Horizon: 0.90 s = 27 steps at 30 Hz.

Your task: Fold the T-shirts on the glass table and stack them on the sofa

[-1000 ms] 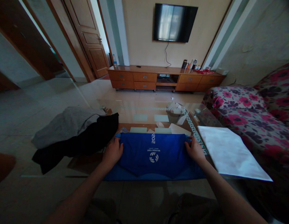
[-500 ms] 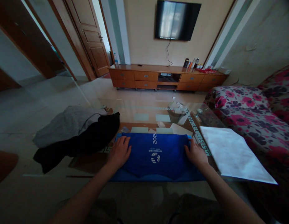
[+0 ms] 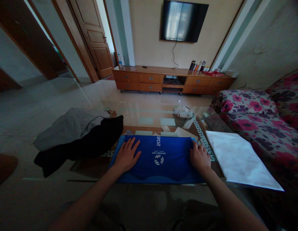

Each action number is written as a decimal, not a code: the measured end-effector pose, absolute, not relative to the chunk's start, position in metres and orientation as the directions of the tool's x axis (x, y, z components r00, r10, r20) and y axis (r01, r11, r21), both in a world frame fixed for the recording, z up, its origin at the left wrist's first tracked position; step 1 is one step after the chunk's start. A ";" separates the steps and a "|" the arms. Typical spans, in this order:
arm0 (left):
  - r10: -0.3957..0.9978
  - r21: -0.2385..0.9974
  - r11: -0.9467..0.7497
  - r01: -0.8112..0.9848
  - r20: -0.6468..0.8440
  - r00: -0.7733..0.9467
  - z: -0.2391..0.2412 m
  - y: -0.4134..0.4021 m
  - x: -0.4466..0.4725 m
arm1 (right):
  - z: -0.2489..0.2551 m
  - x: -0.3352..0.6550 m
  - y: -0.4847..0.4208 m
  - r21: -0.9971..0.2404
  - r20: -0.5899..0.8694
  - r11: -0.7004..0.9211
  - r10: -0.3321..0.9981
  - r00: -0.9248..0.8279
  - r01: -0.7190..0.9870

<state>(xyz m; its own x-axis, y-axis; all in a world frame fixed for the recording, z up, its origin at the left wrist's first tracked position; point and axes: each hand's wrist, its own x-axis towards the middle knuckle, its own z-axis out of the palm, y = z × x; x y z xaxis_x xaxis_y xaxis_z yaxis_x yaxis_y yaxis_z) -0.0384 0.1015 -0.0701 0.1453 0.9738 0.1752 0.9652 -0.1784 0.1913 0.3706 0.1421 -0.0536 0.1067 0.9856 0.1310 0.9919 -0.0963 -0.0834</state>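
I see the blue garment (image 3: pixel 171 157) lying folded at the near edge of the glass table (image 3: pixel 196 126), probably for easy reach. The left hand (image 3: pixel 127 156) rests on it, fingers apart, seemingly to flatten it; whether the right hand (image 3: pixel 200 155) pinches its side, I can't tell.

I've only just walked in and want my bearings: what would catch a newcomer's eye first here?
First, the bright blue cloth with white print, on the near part of the glass table, the left hand spread on it, the right hand at its right edge. Then the white sheet to its right, and beyond that the flower-patterned sofa.
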 end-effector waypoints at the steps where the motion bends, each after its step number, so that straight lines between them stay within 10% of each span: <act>1: 0.972 0.186 -0.177 0.966 0.186 0.143 -0.067 0.103 -0.035 | -0.050 0.364 0.142 -0.080 0.158 -0.091 0.982 0.102 0.993; 11: 0.955 0.199 -0.239 0.950 0.224 0.194 -0.059 0.137 0.032 | -0.042 0.262 0.163 -0.217 0.170 0.332 0.939 -0.300 0.918; 27: 0.973 0.206 -0.162 0.965 0.194 0.122 -0.083 0.146 0.005 | -0.071 0.270 0.170 -0.171 0.057 0.284 0.959 -0.278 0.944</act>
<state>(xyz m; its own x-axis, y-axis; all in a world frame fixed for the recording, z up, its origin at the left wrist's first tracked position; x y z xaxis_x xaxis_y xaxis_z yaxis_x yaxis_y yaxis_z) 0.0049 0.1455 -0.0829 0.1221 0.9733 0.1942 0.9649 -0.1623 0.2064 0.2695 0.1699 -0.0708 -0.2780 0.9589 0.0573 0.9436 0.2838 -0.1708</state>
